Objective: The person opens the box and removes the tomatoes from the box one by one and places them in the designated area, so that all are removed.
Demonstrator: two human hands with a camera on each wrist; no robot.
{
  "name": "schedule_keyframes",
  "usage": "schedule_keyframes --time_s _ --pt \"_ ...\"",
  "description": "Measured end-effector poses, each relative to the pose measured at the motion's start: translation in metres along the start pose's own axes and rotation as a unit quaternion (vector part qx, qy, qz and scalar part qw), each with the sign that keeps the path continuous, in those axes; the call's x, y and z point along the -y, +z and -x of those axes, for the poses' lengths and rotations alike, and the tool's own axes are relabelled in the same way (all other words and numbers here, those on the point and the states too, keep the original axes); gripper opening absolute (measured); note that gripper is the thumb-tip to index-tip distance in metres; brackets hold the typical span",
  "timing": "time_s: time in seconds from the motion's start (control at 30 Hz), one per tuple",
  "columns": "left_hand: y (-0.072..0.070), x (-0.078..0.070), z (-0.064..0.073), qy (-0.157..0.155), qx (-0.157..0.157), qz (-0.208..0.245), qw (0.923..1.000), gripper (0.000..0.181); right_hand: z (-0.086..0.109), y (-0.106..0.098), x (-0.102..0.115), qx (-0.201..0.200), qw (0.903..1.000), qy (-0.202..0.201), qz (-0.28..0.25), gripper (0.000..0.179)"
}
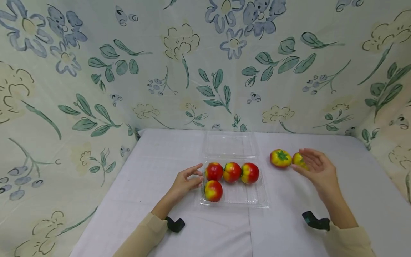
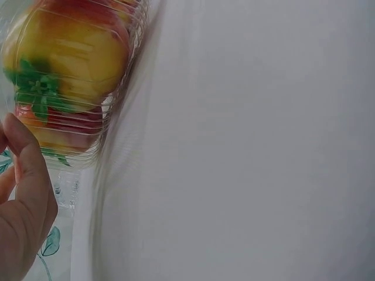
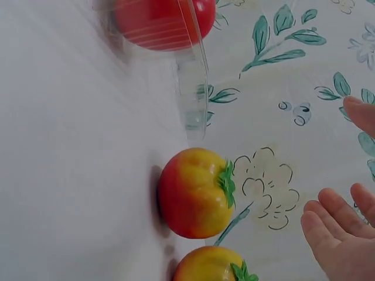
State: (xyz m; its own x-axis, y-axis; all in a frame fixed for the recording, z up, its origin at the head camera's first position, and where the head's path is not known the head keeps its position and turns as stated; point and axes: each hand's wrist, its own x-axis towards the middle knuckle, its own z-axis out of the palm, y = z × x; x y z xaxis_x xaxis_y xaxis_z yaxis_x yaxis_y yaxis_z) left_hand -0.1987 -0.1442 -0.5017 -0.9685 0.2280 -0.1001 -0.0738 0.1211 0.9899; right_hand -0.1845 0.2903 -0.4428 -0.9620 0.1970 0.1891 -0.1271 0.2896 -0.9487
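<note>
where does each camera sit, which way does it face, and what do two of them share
Head: on the head, facing forward and down at the clear clamshell box; left hand, right hand and sleeved forearms show.
Left wrist: on that wrist, facing the box's ribbed side with fruits inside; part of the left hand shows.
Right wrist: on that wrist, facing two loose red-and-yellow fruits; parts of the right hand show.
Shared: head and right wrist both show those loose fruits.
</note>
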Motion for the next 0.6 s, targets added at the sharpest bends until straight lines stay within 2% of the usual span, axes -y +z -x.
schedule_keyframes --time_s 0.17,0.33,0.47,0.6 --pt "-0.001 0.002 -0.001 -0.001 0.001 0.0 1.0 0.055 0.007 0.014 0.004 0.029 0.9983 -0.043 0.028 0.071" --pt "-0.001 0.004 -0.002 0.001 0.0 -0.007 1.0 0.053 0.014 0.028 0.009 0.058 0.9952 -0.074 0.029 0.07" --pt "-0.001 0.003 -0.001 -0.001 0.001 -0.006 1.0 0.053 0.02 0.038 0.012 0.082 0.9941 -0.071 0.013 0.069" --pt "0.001 -0.009 0.006 0.001 0.004 -0.002 1.0 0.053 0.024 0.047 0.014 0.107 0.9919 -0.068 0.004 0.068"
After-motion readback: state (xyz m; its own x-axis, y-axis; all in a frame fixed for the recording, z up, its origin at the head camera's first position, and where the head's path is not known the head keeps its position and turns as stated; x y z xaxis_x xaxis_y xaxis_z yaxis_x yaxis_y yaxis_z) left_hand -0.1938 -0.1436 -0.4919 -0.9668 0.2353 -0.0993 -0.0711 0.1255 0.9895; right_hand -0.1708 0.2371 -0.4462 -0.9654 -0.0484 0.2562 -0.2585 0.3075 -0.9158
